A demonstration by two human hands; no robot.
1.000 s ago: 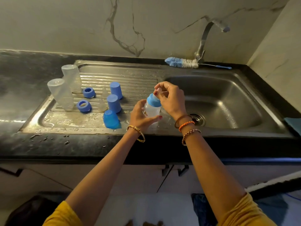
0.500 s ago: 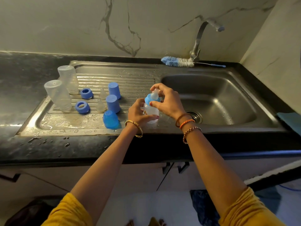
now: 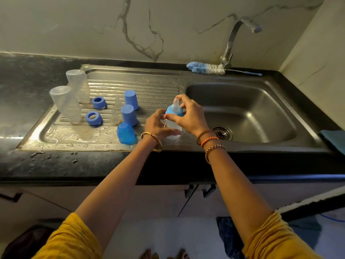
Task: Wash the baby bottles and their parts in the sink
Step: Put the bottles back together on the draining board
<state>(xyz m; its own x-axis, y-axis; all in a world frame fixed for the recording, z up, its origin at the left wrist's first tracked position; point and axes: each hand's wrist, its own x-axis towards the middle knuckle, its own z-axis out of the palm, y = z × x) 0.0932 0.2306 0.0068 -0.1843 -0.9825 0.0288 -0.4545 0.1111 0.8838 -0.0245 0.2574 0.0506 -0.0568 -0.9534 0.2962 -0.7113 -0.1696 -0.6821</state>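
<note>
I've got the left hand (image 3: 158, 124) gripping the bottle (image 3: 173, 126), right hand (image 3: 190, 116) pinching its blue collar (image 3: 174, 111); wet plastic could slip and tip into the sink (image 3: 280, 94).

Blue caps (image 3: 129, 115) and rings (image 3: 93, 118), apparently clear bottles (image 3: 65, 104), blue-and-white brush (image 3: 205, 67), yellow sleeves (image 3: 276, 238).

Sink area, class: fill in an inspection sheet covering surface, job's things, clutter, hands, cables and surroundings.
Surface: steel drainboard, wet with droplets.
Job's things: assembled bottle standing upright; two clear bottles inverted; two blue rings; three blue caps; bottle brush behind the basin.
Clutter: blue cloth at the right edge.
Hands: left hand grips the bottle body; right hand grips its collar.
Cables: nothing seen.
Surroundings: faucet, marbled wall.
</note>
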